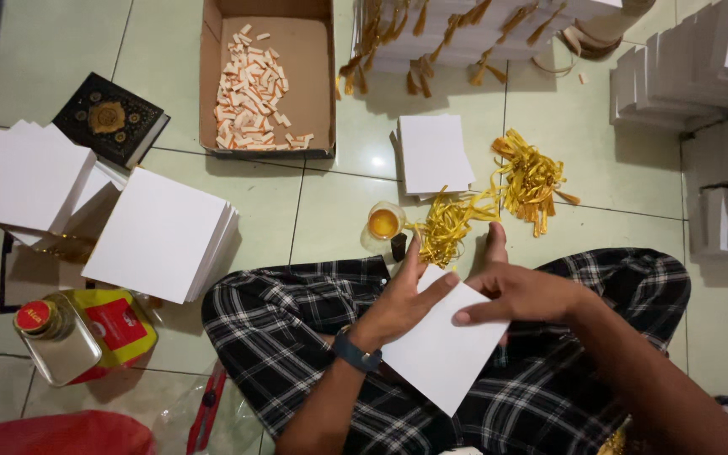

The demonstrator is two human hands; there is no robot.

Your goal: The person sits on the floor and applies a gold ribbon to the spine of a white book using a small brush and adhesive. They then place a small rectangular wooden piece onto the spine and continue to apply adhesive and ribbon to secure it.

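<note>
I sit cross-legged on a tiled floor in checked trousers. A white card booklet (444,350) rests over my lap. My left hand (406,299), with a dark watch on the wrist, lies flat on the booklet's left part with fingers stretched out. My right hand (520,291) presses its fingertips on the booklet's upper right edge, thumb raised. A loose bunch of yellow ribbon tassels (444,226) lies just beyond my hands. A small clear cup of amber liquid (383,222) stands to their left, beside a small black piece.
A second pile of gold tassels (532,179) and a small white stack (434,154) lie farther off. A cardboard box (323,84) holds several small paper scraps. White booklet stacks (162,236) sit at left and right. A black ornate book (109,118), a metal can (86,333) and red-handled cutter (206,409) are left.
</note>
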